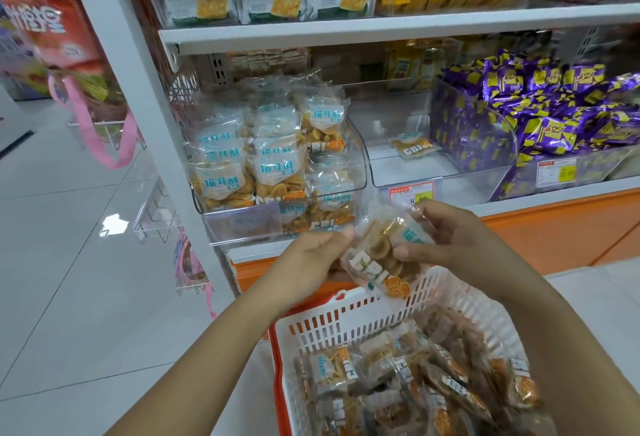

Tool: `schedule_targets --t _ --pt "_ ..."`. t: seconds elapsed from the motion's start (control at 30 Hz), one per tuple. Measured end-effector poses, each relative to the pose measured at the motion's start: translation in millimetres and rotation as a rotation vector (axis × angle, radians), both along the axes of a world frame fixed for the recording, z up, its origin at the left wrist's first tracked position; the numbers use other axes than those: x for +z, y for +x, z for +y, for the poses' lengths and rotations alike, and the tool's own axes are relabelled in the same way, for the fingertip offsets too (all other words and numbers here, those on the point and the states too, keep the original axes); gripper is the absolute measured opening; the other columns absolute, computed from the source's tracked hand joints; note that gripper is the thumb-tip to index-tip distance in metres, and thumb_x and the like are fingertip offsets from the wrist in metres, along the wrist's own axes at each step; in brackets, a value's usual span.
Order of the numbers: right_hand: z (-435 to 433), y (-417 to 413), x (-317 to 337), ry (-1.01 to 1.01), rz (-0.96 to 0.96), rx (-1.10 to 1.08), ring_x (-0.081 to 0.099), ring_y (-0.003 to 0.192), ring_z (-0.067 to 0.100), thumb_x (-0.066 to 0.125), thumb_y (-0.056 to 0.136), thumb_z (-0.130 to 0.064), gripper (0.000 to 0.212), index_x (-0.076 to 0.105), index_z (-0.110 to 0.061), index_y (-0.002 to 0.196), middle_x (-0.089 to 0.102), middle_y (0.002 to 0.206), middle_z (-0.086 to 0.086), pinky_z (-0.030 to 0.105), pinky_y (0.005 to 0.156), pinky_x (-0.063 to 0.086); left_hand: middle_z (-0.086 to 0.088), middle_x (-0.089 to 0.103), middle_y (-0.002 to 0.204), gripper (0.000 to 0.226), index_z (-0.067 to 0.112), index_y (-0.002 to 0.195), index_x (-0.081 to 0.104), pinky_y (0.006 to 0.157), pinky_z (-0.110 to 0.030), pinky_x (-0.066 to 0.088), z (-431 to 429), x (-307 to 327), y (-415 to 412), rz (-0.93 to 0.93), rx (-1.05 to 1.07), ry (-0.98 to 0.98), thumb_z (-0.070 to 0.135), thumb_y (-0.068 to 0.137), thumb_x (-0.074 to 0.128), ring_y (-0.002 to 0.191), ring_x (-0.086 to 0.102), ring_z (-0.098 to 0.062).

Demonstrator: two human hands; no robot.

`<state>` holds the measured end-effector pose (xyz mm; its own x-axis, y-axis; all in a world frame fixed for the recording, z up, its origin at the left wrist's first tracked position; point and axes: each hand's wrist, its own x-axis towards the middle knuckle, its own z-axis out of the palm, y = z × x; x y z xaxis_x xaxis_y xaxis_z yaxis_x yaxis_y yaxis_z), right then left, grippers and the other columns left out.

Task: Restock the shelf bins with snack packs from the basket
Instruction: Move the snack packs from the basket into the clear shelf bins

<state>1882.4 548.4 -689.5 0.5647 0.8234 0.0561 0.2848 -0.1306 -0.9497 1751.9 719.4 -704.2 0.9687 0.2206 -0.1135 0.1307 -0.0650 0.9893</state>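
Both forearms reach forward, left hand (308, 259) and right hand (450, 238) facing each other, fingers curled, pinching 1 snack pack (375, 262) between them.

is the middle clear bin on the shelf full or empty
Nearly empty: the middle bin holds one snack pack, lying on its floor; the left bin is piled full.

left bin (242, 224) crammed past its rim, middle bin (405, 169) pretty much wide open, just one pack (414, 145) toward its back edge, purple candy heap (554, 117) against its right wall, shelf board (381, 32) overhead
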Motion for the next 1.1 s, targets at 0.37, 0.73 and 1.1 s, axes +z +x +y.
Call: schedule_targets --t 0.37,0.73,1.1 --pt "36.7 22.9 67.3 -0.262 -0.517 -0.033 0.052 0.101 0.001 0.069 0.05 -0.063 0.097 0.033 -0.043 0.138 0.051 0.108 -0.02 0.02 0.08 0.042 0.007 0.073 0.088 0.028 0.023 0.097 0.067 0.081 -0.036 0.056 13.6 38.4 26.3 -0.126 0.108 0.347 0.033 0.073 0.078 0.082 0.069 -0.008" --pt "96.4 65.2 99.8 -0.18 -0.483 0.1 0.065 0.087 0.003 0.082 0.065 -0.033 0.05 0.061 -0.026 0.11 0.069 0.098 -0.01 0.02 0.071 0.053 0.015 0.062 0.094 0.039 0.029 0.109 0.053 0.067 -0.019 0.05 29.8 41.8 32.1 -0.123 0.641 0.717 0.049 0.08 0.068 0.084 0.06 -0.002" --pt "146.1 81.8 140.6 -0.554 -0.742 0.005 0.061 0.087 0.014 0.083 0.06 -0.047 0.066 0.06 -0.024 0.117 0.065 0.103 -0.009 0.03 0.07 0.044 0.006 0.056 0.081 0.006 0.019 0.09 0.057 0.063 -0.031 0.045 52.6 28.3 31.1 -0.067 0.739 0.936 0.024 0.09 0.061 0.078 0.055 -0.014"
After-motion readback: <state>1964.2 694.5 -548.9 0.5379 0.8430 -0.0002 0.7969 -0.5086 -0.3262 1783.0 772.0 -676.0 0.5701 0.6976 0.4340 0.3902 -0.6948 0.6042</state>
